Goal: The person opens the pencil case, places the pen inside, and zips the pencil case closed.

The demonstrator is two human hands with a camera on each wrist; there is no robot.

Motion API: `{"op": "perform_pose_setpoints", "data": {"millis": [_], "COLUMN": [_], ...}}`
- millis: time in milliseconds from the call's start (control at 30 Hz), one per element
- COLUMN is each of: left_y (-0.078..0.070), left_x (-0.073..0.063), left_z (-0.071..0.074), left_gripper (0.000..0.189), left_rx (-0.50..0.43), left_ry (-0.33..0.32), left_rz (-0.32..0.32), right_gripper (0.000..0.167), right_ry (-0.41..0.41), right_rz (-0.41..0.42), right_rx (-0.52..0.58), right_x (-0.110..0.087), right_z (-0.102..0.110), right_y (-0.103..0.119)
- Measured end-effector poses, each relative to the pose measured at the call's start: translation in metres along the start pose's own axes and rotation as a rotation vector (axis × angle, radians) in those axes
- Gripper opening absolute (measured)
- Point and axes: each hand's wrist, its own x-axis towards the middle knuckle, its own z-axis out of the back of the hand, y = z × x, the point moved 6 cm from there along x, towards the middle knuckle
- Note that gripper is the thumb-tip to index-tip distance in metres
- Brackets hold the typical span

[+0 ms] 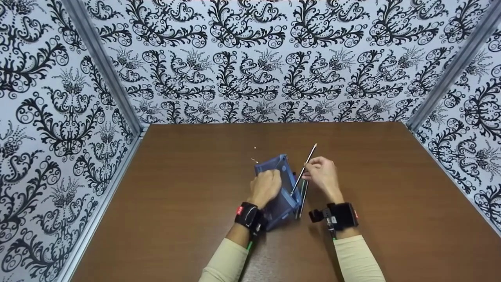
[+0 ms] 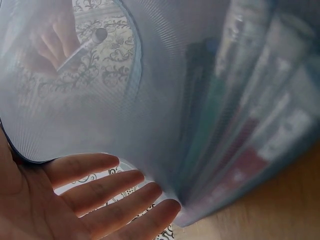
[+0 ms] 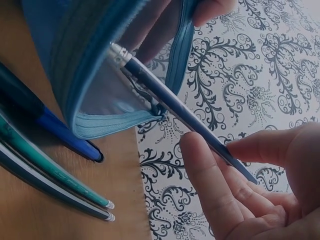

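A translucent blue zippered pencil case [image 1: 280,203] stands tilted, its zippered mouth turned toward the right hand. The left hand [image 1: 266,188] grips it by the side; in the left wrist view four fingers [image 2: 120,197] lie along its outer wall and the thumb is hidden. Between thumb and fingers, the right hand [image 1: 323,174] pinches a dark pencil [image 3: 165,97] near its sharpened end. The pencil slants down, its eraser end inside the open mouth. Through the case wall, several long blurred items [image 2: 215,110] with green, red and whitish parts show.
Just right of the case, a green pencil [image 3: 55,167], a black pencil [image 3: 50,187] and a blue pen [image 3: 72,135] lie on the brown table [image 1: 188,176]. A small white speck [image 1: 255,147] is behind the case. Patterned walls [image 1: 250,78] enclose the table's back and sides.
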Motion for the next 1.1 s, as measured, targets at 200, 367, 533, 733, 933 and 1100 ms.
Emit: {"op": "perform_pose_setpoints", "data": {"millis": [200, 367, 533, 733, 933, 1100], "left_y": [0.001, 0.001, 0.001, -0.001, -0.003, -0.002], "left_x": [0.0, 0.0, 0.0, 0.0, 0.0, 0.001], "left_z": [-0.001, -0.001, 0.0, 0.001, 0.002, 0.001], "left_gripper": [0.045, 0.044, 0.044, 0.047, 0.049, 0.048], "left_rx": [-0.025, -0.041, -0.045, -0.002, 0.018, 0.014], "left_ry": [0.03, 0.043, 0.044, 0.003, -0.018, -0.012], "left_rz": [0.009, 0.014, 0.011, -0.005, -0.012, -0.012], "right_gripper": [0.014, 0.015, 0.016, 0.017, 0.018, 0.019], "right_ry": [0.025, 0.038, 0.062, 0.069, 0.073, 0.079], "right_rz": [-0.027, -0.037, -0.051, -0.066, -0.069, -0.078], "right_rx": [0.005, -0.025, -0.043, -0.044, -0.053, -0.049], "right_x": [0.001, 0.0, -0.001, 0.0, 0.0, -0.001], "right_z": [-0.005, -0.009, -0.013, -0.015, -0.017, -0.017], "right_y": [-0.004, -0.005, -0.007, -0.01, -0.012, -0.011]}}
